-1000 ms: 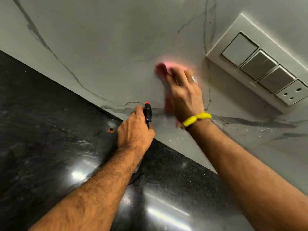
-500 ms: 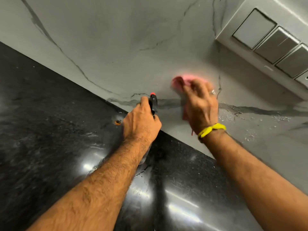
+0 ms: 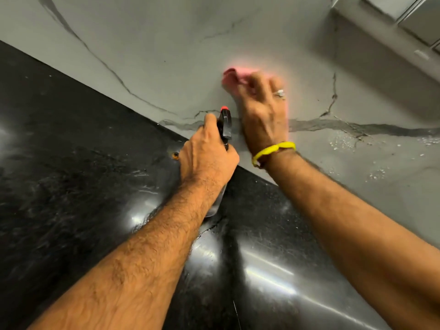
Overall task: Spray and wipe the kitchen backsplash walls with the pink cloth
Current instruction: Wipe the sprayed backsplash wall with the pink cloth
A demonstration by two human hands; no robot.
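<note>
Grey marble-look backsplash, crossed by dark veins, meets a glossy black counter along a slanted line. High on the right, the corner of a switch plate shows at the frame's edge. Droplets speckle the wall to the right of the hands, along the thick dark vein. Against the wall, the right hand presses the pink cloth, fingers laid over it; the hand and cloth are blurred, so how tightly the fingers hold cannot be told. Only the cloth's upper left bunch shows past the fingertips. A ring sits on one finger and a yellow band circles the wrist. Just left of it, the left hand grips a spray bottle by the neck, fingers curled round it, with its black head and red nozzle tip pointing at the wall. Its clear body shows below the hand, over the counter.
</note>
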